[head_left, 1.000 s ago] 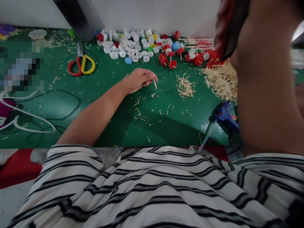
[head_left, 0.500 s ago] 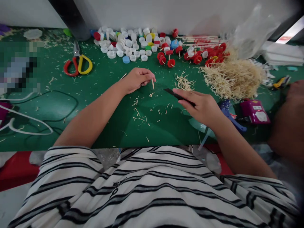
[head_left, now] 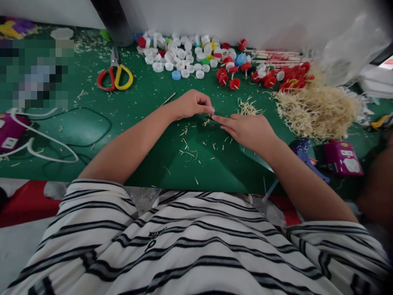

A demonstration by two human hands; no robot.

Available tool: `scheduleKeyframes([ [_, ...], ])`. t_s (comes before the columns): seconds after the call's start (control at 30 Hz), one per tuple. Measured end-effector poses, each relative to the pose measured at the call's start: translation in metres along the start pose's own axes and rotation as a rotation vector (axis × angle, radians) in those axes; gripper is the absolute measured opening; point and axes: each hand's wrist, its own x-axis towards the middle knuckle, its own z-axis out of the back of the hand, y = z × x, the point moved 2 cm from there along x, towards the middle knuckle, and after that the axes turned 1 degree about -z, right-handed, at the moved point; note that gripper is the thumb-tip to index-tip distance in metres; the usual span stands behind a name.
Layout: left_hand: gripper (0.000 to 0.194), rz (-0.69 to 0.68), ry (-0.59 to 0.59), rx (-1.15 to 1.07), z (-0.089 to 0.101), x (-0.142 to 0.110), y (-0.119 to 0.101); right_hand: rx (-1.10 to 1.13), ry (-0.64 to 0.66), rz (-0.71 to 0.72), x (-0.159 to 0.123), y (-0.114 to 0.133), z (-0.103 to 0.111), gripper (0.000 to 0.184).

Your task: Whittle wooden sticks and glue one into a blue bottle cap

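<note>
My left hand (head_left: 193,104) is closed in a pinch on a thin wooden stick, mostly hidden by the fingers now. Its lower end is close to the green tabletop (head_left: 153,164). My right hand (head_left: 250,131) grips a dark knife, with its forefinger stretched along it. Only the blade tip (head_left: 209,117) shows, up against the stick at my left fingertips; the rest is covered by the hand. Below both hands lie loose curled wood shavings (head_left: 188,154). A small heap of shavings (head_left: 249,107) sits just beyond my right hand.
Scissors (head_left: 115,76) lie at the left. White bottle caps (head_left: 172,53) and red caps on sticks (head_left: 235,84) spread along the back. A big shavings pile (head_left: 319,108), a blue glue gun (head_left: 303,155) and a purple power socket (head_left: 344,159) stand right, near another person's arm (head_left: 376,184).
My right hand has brought the knife leftward to the stick in my left hand. The view has shifted, so the table things appear farther right.
</note>
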Motion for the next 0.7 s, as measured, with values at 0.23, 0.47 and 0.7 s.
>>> scheduleKeyframes([
  [0.23, 0.013, -0.013, 0.007, 0.081, 0.0003, 0.0001, 0.0005, 0.075, 0.061, 0.001, -0.0036, 0.0041, -0.0079, 0.06],
  [0.47, 0.016, 0.007, 0.002, 0.149, -0.0006, -0.0013, -0.0075, 0.021, 0.023, -0.023, -0.0015, 0.0021, -0.0006, 0.06],
  [0.7, 0.02, 0.001, -0.016, 0.182, -0.0037, 0.0001, -0.0067, 0.081, 0.023, -0.029, -0.0028, 0.0033, -0.0076, 0.063],
])
